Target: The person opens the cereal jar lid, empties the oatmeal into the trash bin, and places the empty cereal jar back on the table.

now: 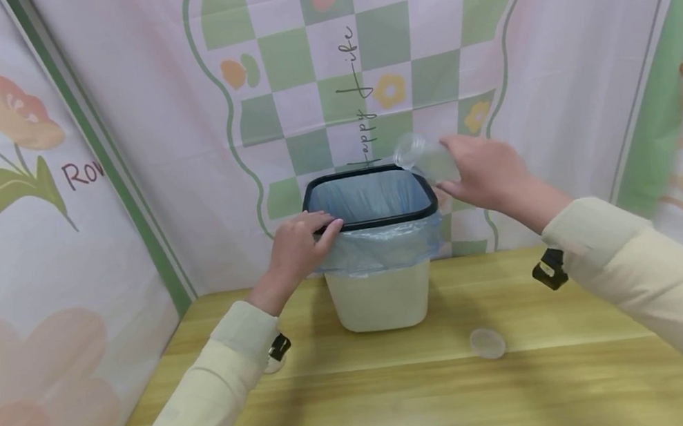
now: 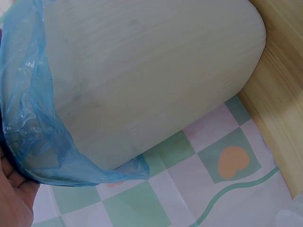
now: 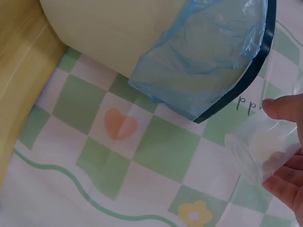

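A cream trash bin (image 1: 382, 299) stands upright on the table, with a blue plastic bag (image 1: 376, 247) folded down over its outside and a black rim (image 1: 389, 220) around the top. My left hand (image 1: 302, 241) grips the rim at its near left corner, and in the left wrist view the fingers (image 2: 12, 172) lie at the bag's edge. My right hand (image 1: 490, 173) holds a clear plastic jar (image 1: 436, 161) tilted over the rim's far right side, its mouth to the left. In the right wrist view, thumb and fingers pinch the jar (image 3: 258, 146) from opposite sides.
A clear round lid (image 1: 488, 343) lies on the wooden table (image 1: 399, 401), right of the bin. Another small pale round thing (image 1: 274, 366) is partly hidden behind the left wrist. A patterned cloth (image 1: 282, 59) hangs close behind the bin.
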Demonstrator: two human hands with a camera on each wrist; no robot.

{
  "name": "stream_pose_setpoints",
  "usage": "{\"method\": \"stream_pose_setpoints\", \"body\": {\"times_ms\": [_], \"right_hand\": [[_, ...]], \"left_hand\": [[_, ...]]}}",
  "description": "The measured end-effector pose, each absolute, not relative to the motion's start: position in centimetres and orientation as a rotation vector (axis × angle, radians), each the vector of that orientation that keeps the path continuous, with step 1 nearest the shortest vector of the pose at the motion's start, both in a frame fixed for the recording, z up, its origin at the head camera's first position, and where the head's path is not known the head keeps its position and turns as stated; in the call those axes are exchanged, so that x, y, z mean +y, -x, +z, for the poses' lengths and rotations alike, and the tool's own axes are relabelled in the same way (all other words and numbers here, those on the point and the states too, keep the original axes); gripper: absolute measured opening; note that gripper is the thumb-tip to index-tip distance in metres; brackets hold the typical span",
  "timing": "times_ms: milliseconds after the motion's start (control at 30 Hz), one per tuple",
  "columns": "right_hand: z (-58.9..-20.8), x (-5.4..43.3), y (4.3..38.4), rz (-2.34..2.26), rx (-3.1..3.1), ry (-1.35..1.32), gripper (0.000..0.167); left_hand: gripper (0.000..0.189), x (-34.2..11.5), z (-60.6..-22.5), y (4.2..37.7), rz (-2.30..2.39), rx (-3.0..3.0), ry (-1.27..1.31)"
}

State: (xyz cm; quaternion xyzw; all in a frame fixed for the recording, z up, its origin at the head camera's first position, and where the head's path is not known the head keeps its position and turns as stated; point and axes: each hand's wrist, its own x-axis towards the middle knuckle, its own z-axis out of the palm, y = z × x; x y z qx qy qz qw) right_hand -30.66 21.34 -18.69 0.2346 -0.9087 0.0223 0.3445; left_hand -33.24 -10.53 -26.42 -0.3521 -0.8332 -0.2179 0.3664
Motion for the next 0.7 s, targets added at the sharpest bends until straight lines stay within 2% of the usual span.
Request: {"method": "stream_pose_setpoints", "body": {"times_ms": [167, 400, 700], "right_hand": [[-19.7, 22.3, 29.9, 0.200, -2.415, -0.570, 0.069], [-22.3, 24.0, 29.4, 0.422, -2.373, -0.563, 0.057], [-26.2, 25.6, 28.2, 0.744, -2.441, -0.451, 0.059]], "left_hand": [[0.026, -10.6, -26.4, 33.3, -0.558, -2.141, 0.905], [0.027, -10.6, -26.5, 33.3, -0.563, -2.138, 0.909], [0.026, -10.6, -26.5, 33.4, -0.556, -2.137, 0.910]]}}
